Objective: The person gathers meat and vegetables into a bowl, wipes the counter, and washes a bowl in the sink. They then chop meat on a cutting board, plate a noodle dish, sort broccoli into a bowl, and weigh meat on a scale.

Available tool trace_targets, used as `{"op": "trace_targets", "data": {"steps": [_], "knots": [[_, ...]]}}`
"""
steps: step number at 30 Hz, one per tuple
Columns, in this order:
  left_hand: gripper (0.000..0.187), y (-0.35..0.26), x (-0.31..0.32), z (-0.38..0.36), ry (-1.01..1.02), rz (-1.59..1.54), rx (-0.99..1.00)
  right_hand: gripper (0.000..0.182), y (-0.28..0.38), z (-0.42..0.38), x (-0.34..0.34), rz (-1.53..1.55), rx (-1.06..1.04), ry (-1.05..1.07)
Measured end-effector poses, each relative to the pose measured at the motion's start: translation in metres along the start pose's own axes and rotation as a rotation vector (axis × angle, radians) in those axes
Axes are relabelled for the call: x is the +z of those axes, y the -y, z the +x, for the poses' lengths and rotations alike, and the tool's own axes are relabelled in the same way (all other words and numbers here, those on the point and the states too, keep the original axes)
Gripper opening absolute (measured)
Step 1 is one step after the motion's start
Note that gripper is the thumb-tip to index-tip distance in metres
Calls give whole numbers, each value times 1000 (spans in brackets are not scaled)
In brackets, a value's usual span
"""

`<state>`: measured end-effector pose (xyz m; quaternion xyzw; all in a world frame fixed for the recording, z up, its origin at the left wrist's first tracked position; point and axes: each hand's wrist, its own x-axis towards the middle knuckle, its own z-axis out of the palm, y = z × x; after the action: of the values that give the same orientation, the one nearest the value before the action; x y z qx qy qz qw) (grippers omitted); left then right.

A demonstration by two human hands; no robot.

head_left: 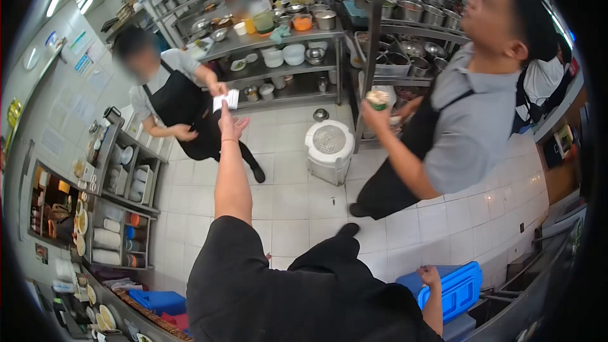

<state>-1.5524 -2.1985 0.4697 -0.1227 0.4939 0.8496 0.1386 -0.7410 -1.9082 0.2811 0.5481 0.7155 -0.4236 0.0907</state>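
My left arm stretches forward, and my left hand (233, 125) is open, palm up, with fingers apart. Its fingertips come right up to a folded white paper (227, 99), which a co-worker's hand (218, 87) grips from the other side. My right hand (429, 275) hangs low by my side with its fingers curled in and nothing visible in them. Behind it in this view stands a blue plastic bin lid (451, 291).
Another co-worker (468, 120) on the right holds a small green tub (377, 100). A white slotted plastic stool (330, 145) stands on the tiled floor. Steel shelves (285, 41) with pots and bowls line the back. A rack of dishes (120, 240) is at left.
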Motion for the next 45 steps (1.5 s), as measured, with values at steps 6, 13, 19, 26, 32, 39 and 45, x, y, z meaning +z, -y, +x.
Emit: {"op": "trace_targets", "data": {"steps": [6, 13, 19, 26, 32, 39, 45], "knots": [[23, 75, -8, -55, -482, 233, 473, 42, -6, 101, -65, -6, -195, -199], [32, 269, -115, -138, -1045, 969, 469, 45, -45, 107, -148, -13, 215, 73], [31, 419, 43, -198, -437, 1786, 596, 52, -109, 194, -236, -42, 282, 170], [27, 561, 405, -178, 861, 1755, 77, 41, -82, 380, -402, -88, -131, -70], [14, 497, 792, -263, 1099, 1259, 856, 39, -19, 446, -543, -36, -279, -78], [35, 364, 1109, -218, 737, 1079, 1430, 40, -41, 532, -621, -67, -351, -111], [26, 327, 1266, -158, 914, 884, 1250, 34, -127, 553, -641, 26, 20, -164]]}}
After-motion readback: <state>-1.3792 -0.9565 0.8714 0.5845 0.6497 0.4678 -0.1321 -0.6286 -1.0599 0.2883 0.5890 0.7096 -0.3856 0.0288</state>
